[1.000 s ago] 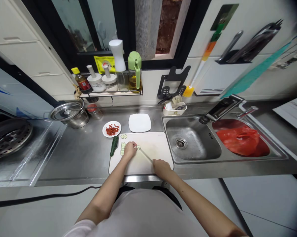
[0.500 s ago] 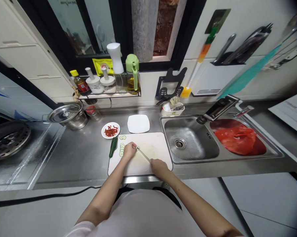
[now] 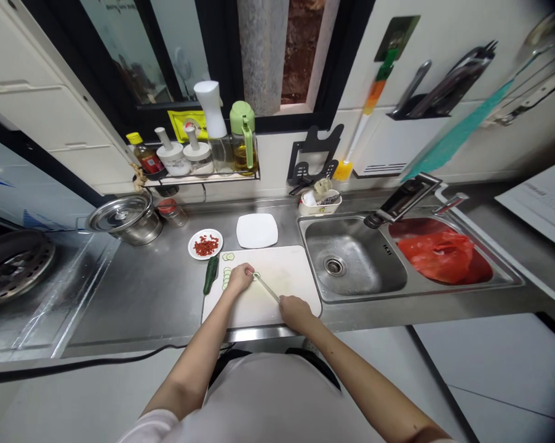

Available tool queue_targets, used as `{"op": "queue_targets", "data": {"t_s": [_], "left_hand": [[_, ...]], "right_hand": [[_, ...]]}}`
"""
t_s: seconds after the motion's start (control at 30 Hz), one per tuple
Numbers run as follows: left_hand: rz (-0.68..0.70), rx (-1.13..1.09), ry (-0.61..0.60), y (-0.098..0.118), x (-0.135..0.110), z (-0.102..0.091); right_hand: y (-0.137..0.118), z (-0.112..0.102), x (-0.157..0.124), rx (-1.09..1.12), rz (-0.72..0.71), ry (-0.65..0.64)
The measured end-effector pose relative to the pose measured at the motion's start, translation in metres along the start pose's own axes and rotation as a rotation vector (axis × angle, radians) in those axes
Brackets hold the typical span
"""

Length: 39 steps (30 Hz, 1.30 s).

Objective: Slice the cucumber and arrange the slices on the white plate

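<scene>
My right hand [image 3: 297,314] is closed round the handle of a knife [image 3: 269,290], whose narrow blade points up and left over the white cutting board [image 3: 300,277]. The blade's tip is at a thin cucumber slice [image 3: 257,275]. My left hand [image 3: 240,279] pinches this slice at its edge, with the fingertips partly hidden. Left of that hand lies a row of cucumber slices [image 3: 226,278], partly covered by it. A few more slices [image 3: 228,256] rest in the board's upper left corner. A dark green piece of cucumber [image 3: 210,275] leans along the board's left edge.
Behind the board stand a white plate [image 3: 257,231] and a small dish of red pieces [image 3: 205,244]. To the right is the sink [image 3: 355,258] with its faucet [image 3: 404,200] and a red plastic bag [image 3: 437,255]. A lidded pot [image 3: 125,218] stands back left.
The view has shifted slightly. Both hands keep nearly the same place over the board, with the knife tip still at the cucumber slice.
</scene>
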<state>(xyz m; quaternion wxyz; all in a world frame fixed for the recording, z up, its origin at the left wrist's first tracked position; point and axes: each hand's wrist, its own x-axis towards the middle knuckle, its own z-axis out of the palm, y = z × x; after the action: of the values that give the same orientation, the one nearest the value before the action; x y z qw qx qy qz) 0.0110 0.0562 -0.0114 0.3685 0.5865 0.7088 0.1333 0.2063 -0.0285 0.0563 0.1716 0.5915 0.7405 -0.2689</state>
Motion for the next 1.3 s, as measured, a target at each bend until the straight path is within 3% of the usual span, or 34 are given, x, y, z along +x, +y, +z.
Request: {"op": "queue_targets", "data": {"t_s": [0.57,0.97,1.3], "left_hand": [[0.014,0.0,-0.013,0.0,0.002,0.0],[0.014,-0.008,-0.054,-0.002,0.004,-0.002],[-0.03,-0.075,-0.007,-0.004,0.005,0.002]], "right_hand": [[-0.001,0.001,0.004,0.013,-0.004,0.012],[0.007,-0.002,-0.012,0.0,0.01,-0.023],[0.014,0.005,-0.02,-0.005,0.018,-0.006]]}}
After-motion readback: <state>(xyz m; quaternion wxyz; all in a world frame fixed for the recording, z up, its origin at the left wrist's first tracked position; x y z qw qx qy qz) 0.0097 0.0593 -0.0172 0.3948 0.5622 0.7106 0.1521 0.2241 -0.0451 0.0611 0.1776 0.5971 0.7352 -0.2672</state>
